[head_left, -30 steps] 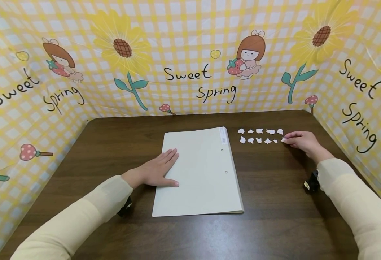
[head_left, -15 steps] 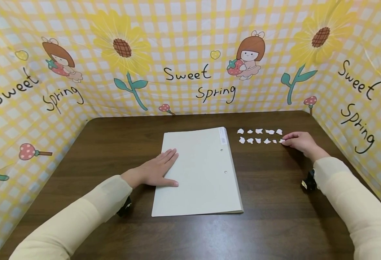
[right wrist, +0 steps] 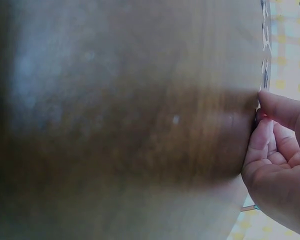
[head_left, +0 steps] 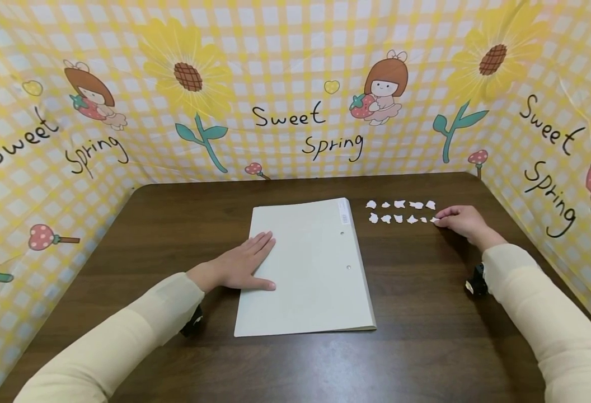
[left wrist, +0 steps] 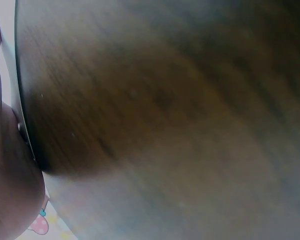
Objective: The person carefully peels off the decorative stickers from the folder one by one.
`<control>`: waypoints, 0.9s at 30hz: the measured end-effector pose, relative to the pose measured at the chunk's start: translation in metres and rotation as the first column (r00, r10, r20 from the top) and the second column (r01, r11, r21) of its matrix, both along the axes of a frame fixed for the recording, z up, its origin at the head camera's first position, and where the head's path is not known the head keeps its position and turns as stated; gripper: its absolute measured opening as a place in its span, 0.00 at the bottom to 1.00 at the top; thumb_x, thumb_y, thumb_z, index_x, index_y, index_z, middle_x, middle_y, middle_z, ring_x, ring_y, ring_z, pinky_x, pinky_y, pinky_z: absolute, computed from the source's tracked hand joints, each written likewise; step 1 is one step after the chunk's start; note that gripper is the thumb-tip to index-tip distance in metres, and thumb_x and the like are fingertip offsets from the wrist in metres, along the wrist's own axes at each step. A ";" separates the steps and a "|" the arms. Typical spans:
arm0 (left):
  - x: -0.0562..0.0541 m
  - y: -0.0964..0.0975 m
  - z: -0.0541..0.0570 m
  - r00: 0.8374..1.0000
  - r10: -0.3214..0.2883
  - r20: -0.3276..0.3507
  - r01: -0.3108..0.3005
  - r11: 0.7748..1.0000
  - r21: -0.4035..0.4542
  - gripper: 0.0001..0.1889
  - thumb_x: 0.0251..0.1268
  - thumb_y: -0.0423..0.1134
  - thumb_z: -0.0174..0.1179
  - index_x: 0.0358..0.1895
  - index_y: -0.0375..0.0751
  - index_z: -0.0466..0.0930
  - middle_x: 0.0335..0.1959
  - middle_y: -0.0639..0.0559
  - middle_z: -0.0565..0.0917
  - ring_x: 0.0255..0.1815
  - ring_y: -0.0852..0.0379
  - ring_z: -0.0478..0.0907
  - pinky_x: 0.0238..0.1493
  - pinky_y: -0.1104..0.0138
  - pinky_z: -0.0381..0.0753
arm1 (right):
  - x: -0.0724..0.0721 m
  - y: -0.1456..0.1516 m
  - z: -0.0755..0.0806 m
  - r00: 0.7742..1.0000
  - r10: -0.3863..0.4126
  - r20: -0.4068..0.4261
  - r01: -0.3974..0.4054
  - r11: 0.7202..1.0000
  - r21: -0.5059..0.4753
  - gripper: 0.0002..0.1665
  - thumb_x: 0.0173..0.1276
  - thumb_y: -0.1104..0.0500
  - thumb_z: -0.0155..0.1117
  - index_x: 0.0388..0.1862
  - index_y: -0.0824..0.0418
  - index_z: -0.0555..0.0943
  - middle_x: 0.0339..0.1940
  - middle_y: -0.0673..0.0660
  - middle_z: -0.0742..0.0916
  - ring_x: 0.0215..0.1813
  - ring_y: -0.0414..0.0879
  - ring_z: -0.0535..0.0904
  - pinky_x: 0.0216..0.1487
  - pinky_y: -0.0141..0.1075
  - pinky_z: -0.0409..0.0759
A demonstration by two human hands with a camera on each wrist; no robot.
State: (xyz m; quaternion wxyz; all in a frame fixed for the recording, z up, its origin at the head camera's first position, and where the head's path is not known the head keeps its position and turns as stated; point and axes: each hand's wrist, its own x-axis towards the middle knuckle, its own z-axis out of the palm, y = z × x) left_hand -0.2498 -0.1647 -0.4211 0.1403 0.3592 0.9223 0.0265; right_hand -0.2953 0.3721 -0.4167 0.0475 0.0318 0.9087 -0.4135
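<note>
My left hand [head_left: 242, 263] lies flat on the left side of a pale cream file folder [head_left: 310, 268], fingers straight and thumb spread. The folder has two punched holes and a small label along its right side. To its right, small torn white paper scraps [head_left: 399, 205] lie in two rows. At the right end of the lower row, my right hand [head_left: 460, 221] pinches one paper scrap [head_left: 434, 220] between thumb and fingertips, low at the tabletop. In the right wrist view the curled fingers [right wrist: 260, 142] show, while the pinched scrap is mostly hidden.
Everything lies on a dark brown wooden table [head_left: 295, 369]. A yellow checked cloth [head_left: 285, 67] printed with flowers and lettering stands behind it and along both sides. A small black wrist camera [head_left: 477, 280] sits under the right sleeve.
My right hand has shifted slightly left, bringing the pinched paper scrap in close at the end of the lower row. The left hand and folder stay put.
</note>
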 end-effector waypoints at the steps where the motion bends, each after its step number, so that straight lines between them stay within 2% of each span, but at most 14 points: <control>1: 0.000 0.000 0.000 1.000 0.001 0.001 -0.001 1.000 0.000 0.60 0.56 0.79 0.44 0.78 0.37 0.38 0.79 0.42 0.37 0.78 0.47 0.33 0.74 0.54 0.41 | 0.000 0.000 0.000 1.000 0.001 0.000 -0.001 1.000 -0.001 0.21 0.67 0.58 0.65 0.49 0.76 0.78 0.49 0.67 0.79 0.44 0.52 0.68 0.41 0.38 0.67; 13: 0.000 0.000 -0.001 1.000 0.003 0.005 -0.003 1.000 0.009 0.60 0.56 0.79 0.45 0.78 0.37 0.38 0.79 0.42 0.37 0.78 0.46 0.33 0.74 0.54 0.41 | 0.000 -0.001 0.000 1.000 0.011 0.010 -0.011 1.000 0.026 0.20 0.69 0.59 0.63 0.49 0.75 0.77 0.52 0.70 0.77 0.46 0.55 0.69 0.44 0.41 0.67; 21: -0.001 0.000 -0.001 1.000 -0.002 -0.003 0.002 1.000 0.017 0.60 0.56 0.79 0.45 0.78 0.36 0.38 0.79 0.42 0.38 0.78 0.46 0.33 0.74 0.53 0.42 | 0.000 -0.001 0.000 1.000 0.003 0.018 -0.003 1.000 0.007 0.20 0.69 0.59 0.62 0.50 0.76 0.77 0.50 0.68 0.78 0.45 0.54 0.69 0.43 0.41 0.67; 27: -0.001 0.000 -0.002 1.000 -0.001 0.001 0.001 1.000 0.014 0.60 0.56 0.79 0.44 0.78 0.36 0.38 0.79 0.42 0.37 0.78 0.46 0.32 0.74 0.53 0.41 | 0.000 -0.002 0.002 1.000 -0.001 0.027 0.002 1.000 -0.024 0.20 0.70 0.60 0.61 0.52 0.76 0.76 0.46 0.63 0.80 0.43 0.49 0.70 0.41 0.35 0.70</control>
